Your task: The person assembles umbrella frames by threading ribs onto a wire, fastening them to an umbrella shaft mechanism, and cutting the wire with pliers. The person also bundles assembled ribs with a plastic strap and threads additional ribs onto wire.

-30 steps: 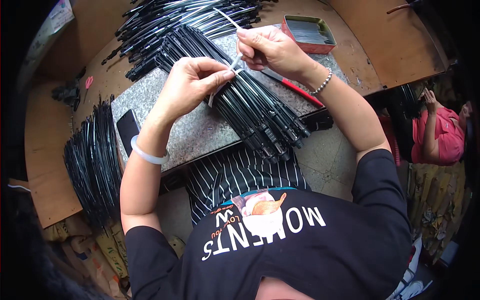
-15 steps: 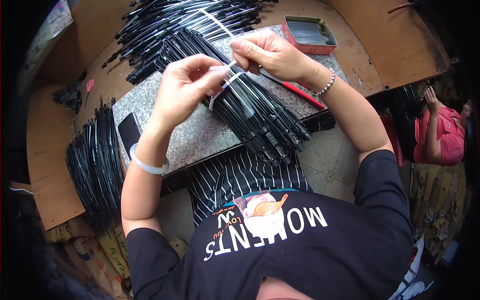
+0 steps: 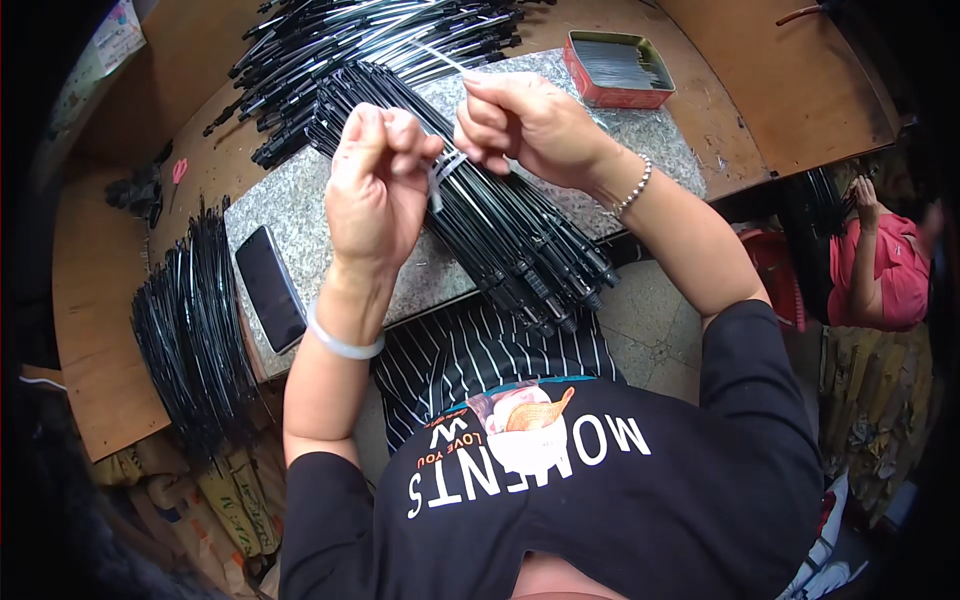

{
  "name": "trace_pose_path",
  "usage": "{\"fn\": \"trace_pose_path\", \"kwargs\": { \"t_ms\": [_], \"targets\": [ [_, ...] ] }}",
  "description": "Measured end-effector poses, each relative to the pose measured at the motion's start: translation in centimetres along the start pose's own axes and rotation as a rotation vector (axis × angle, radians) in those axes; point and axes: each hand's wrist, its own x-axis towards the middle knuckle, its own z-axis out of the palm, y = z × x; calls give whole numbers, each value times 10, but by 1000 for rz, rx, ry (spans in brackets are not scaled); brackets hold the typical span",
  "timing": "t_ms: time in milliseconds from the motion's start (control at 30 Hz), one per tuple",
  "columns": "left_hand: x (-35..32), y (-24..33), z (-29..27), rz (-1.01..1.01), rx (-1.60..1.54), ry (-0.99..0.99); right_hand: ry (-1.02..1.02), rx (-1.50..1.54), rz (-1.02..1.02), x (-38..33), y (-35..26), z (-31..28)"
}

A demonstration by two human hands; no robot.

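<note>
A thick bundle of thin black cable-like rods (image 3: 520, 240) lies slantwise across a grey speckled slab (image 3: 400, 290). White cable ties (image 3: 447, 165) go round its middle. My right hand (image 3: 520, 125) is closed above the bundle, and a thin white tie end (image 3: 438, 55) sticks out past its thumb. My left hand (image 3: 375, 190) is closed just left of the ties, its fingers curled tightly. Whatever it may be gripping is hidden by the fingers.
A phone (image 3: 270, 290) rests on the slab's left edge. Loose black rods (image 3: 400, 40) are heaped behind, and another bunch (image 3: 195, 330) stands at left. A red tin (image 3: 625, 90) holds thin strips. Pink scissors (image 3: 180, 172) lie far left. Another person (image 3: 880, 265) is at right.
My left hand has shifted right and its fingers have curled from a loose pinch into a fist. My right hand has dropped slightly. My right arm now hides the red stick.
</note>
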Motion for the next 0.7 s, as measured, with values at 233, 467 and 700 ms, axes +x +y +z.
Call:
{"fn": "trace_pose_path", "kwargs": {
  "t_ms": [233,467,700],
  "targets": [
    [7,-2,-29,-40,-73,-206,-18,-16,89,-11,16,-24],
    [12,8,18,8,1290,-301,64,-356,-295,-1,-1,-12],
    [26,22,3,-192,563,-348,-222,191,148,-7,6,-19]
  ]
}}
